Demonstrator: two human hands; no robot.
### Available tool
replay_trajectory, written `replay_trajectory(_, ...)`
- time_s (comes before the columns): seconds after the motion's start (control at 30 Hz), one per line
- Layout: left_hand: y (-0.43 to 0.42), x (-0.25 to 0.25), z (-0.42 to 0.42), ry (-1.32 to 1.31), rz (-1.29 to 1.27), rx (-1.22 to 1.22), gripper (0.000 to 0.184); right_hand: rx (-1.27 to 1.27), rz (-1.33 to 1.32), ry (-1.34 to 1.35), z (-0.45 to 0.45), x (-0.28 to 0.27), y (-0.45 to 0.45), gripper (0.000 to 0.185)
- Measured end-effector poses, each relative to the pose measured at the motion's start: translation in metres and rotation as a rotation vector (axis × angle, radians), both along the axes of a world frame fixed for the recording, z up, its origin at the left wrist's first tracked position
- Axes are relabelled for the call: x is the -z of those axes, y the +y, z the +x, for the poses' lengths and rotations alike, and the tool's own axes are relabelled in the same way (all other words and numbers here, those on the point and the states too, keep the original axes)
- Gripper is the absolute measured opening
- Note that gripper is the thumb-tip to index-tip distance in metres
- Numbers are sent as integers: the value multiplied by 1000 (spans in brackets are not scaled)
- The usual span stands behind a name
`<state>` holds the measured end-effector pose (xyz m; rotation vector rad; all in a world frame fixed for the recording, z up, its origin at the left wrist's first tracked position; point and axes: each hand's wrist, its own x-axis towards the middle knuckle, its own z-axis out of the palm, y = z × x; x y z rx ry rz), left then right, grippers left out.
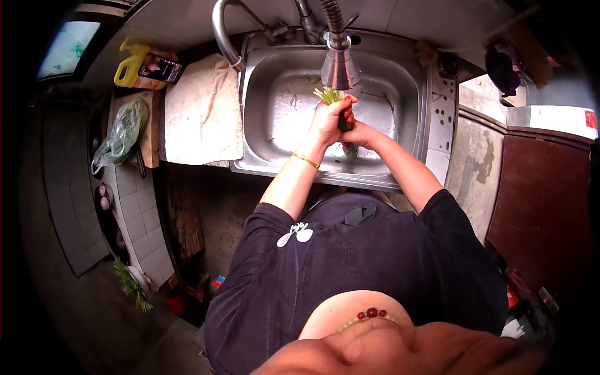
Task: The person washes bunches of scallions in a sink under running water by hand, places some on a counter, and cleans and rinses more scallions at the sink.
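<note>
Over the steel sink [262, 134], my left hand [326, 122] is closed around a bunch of long green stalks [329, 95]. Their pale ends stick out above its fingers, below the sprayer head of the faucet. My right hand [360, 134] grips the same bunch lower down, close against the left one. Dark green leafy tips hang beneath it toward the basin floor. The exact kind of greens is hard to make out. Hands cover the middle of the bunch.
A spring-necked faucet [340, 69] hangs over the basin; a curved steel spout [220, 28] stands to its left. Left of the sink lie a beige cloth [203, 112], a yellow jug [128, 70] and a plastic bag [125, 128]. Green scraps [292, 100] dot the basin.
</note>
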<state>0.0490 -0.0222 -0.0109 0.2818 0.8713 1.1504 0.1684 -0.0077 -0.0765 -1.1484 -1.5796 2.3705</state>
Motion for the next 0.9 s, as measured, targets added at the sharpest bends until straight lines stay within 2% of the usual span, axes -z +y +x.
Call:
replay_trajectory(0.03,1,-1,0,23,18,24,15,-52,69,-111,-3,7,0,28)
replay_trajectory(0.07,2,-4,1,3,0,-57,14,187,413,43,-10,27,-9,27)
replay_trajectory(0.17,4,-13,-11,24,45,-124,13,225,471,109,-19,-20,-6,26)
replay_trajectory(0.27,2,-22,-23,16,133,-253,9,75,674,125,-25,-21,6,21)
replay_trajectory(0.33,3,-53,-37,25,187,-349,9,-38,848,92,-26,-13,14,14)
replay_trajectory(0.47,0,-80,-80,0,247,-369,13,-53,965,36,-17,9,19,10)
replay_trajectory(0.6,-14,-108,-114,23,338,-525,15,-202,980,-226,-8,18,38,13)
replay_trajectory(0.7,-24,-129,-143,49,419,-565,17,-355,944,-584,11,13,52,20)
replay_trajectory(0.77,-32,-136,-153,84,422,-603,18,-339,950,-791,9,6,62,23)
replay_trajectory(0.83,-41,-132,-161,81,408,-651,18,-346,952,-881,7,3,75,27)
replay_trajectory(0.87,-44,-129,-163,90,395,-665,17,-162,986,-839,5,24,85,32)
replay_trajectory(0.9,-47,-126,-165,87,388,-675,16,-4,910,-701,3,37,107,37)
